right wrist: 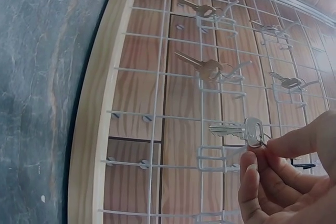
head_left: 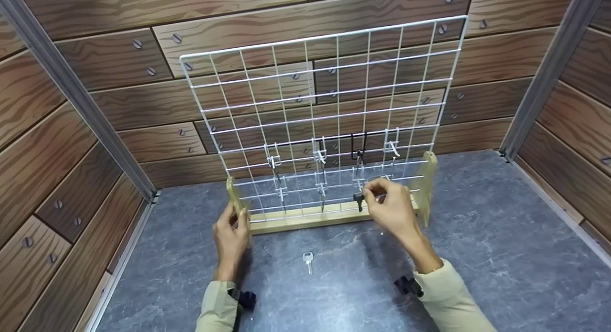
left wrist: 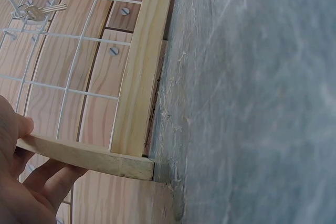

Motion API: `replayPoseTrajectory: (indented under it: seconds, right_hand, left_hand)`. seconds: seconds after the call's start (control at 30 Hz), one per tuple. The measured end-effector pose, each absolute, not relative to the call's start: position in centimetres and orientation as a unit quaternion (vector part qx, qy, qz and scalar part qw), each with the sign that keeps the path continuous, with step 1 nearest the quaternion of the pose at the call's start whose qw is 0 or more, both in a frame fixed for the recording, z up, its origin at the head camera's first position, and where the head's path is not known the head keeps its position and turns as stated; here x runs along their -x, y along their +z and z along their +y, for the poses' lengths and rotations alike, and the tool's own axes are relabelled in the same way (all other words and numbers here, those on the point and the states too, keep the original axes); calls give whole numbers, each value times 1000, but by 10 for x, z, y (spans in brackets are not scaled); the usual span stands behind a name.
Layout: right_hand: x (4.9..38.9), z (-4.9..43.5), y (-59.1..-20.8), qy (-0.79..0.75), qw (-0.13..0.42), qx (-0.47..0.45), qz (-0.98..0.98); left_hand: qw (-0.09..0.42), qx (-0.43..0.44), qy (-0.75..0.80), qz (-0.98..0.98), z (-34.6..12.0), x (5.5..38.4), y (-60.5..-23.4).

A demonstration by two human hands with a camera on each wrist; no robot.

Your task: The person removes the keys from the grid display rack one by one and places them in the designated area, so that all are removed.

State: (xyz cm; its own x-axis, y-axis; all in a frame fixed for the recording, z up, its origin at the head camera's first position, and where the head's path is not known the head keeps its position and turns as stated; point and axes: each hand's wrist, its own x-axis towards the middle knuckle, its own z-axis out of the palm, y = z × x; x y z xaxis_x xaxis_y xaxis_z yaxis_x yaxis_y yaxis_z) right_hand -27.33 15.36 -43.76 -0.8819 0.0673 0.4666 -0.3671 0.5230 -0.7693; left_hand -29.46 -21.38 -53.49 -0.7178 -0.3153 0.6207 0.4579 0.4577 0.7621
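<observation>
My right hand (head_left: 395, 207) pinches a silver key (right wrist: 236, 130) by its small ring between thumb and fingertips. The key sits close by a white wire hook (right wrist: 212, 158) at the lower right of a white wire grid (head_left: 337, 76); in the head view it looks dark. My left hand (head_left: 231, 237) grips the wooden end piece (left wrist: 84, 157) at the grid stand's left side, thumb on one face, fingers on the other. Several keys (right wrist: 210, 71) hang on other hooks of the grid. Another silver key (head_left: 308, 262) lies on the tabletop, in front of the stand.
A wooden base bar (head_left: 305, 221) joins the stand's two ends, with the right end piece (head_left: 428, 188) beyond my right hand. One black hook (head_left: 359, 153) hangs among the white ones. Wood-patterned panels (head_left: 110, 107) wall in the grey marbled table (head_left: 487, 236) at back and sides.
</observation>
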Motion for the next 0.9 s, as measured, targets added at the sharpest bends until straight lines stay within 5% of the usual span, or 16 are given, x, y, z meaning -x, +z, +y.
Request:
replayPoseTrajectory:
  seconds: [0.57, 0.9]
  right_hand:
    - [263, 148, -426, 505, 168, -99, -841]
    - [264, 139, -434, 543, 122, -110, -824]
  left_hand:
    - [394, 60, -509, -763, -215, 299, -538]
    - [365, 41, -516, -774, -214, 294, -535]
